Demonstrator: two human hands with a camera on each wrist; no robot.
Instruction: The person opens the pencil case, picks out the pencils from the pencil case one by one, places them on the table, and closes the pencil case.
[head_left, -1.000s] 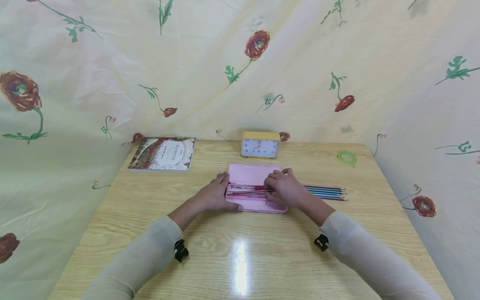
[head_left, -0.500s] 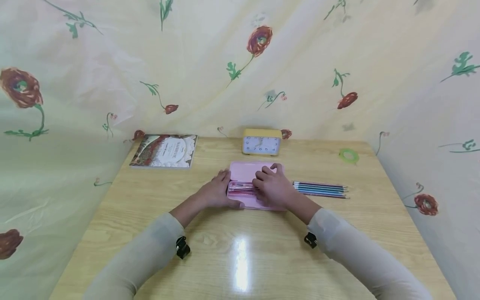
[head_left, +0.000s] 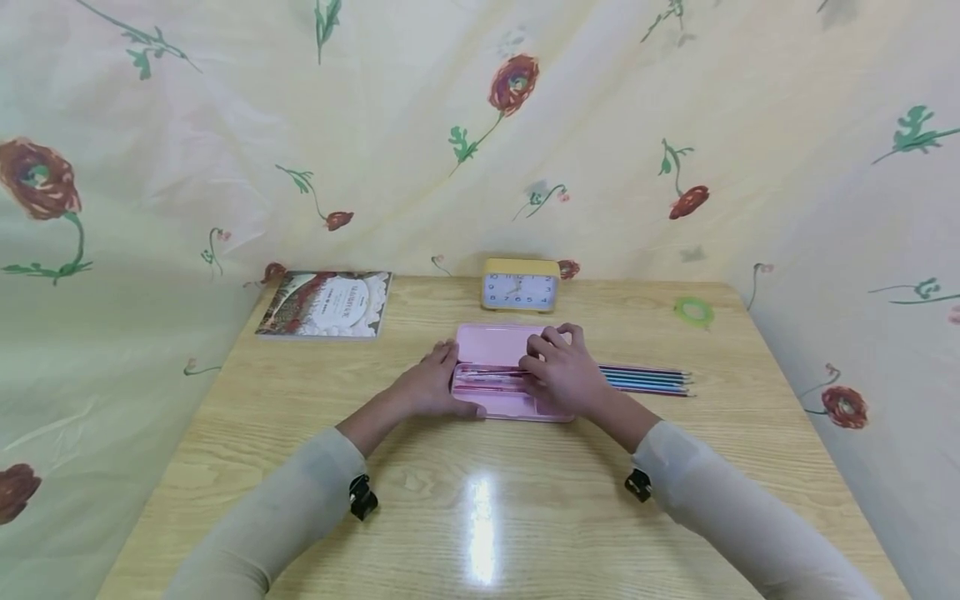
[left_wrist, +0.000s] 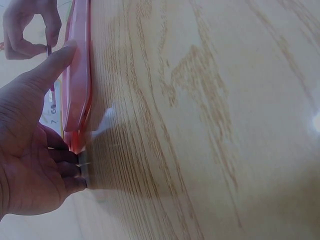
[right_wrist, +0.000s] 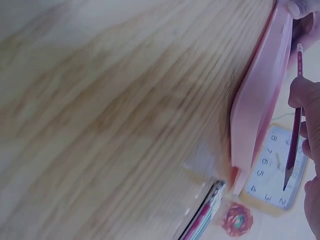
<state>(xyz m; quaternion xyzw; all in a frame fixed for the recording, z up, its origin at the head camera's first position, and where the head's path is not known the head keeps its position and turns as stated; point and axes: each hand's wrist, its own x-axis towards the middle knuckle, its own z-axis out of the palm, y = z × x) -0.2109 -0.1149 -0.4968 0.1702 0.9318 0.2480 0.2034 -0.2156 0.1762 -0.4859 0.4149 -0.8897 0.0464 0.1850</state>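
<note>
A pink pencil case (head_left: 491,343) lies open on the table, its lid folded back, with reddish pencils (head_left: 483,386) inside. My left hand (head_left: 429,387) holds its left end, thumb along the near rim and fingers round the side. Over the case, my right hand (head_left: 566,371) pinches a dark red pencil (right_wrist: 296,125) between thumb and fingers. In the right wrist view its sharpened tip points down and its white-tipped end up. The left wrist view shows my thumb against the case wall (left_wrist: 79,75). Right of the case lies a row of pencils (head_left: 647,381), partly hidden by the right hand.
A yellow alarm clock (head_left: 521,287) stands behind the case. At the back left lies a book (head_left: 324,305); at the back right, a roll of green tape (head_left: 694,312). Flowered cloth (head_left: 420,125) hangs round the wooden table (head_left: 420,500).
My right hand moved left over the case, then back right and slightly up, with the pencil in its fingers. The left hand has stayed on the case's left end.
</note>
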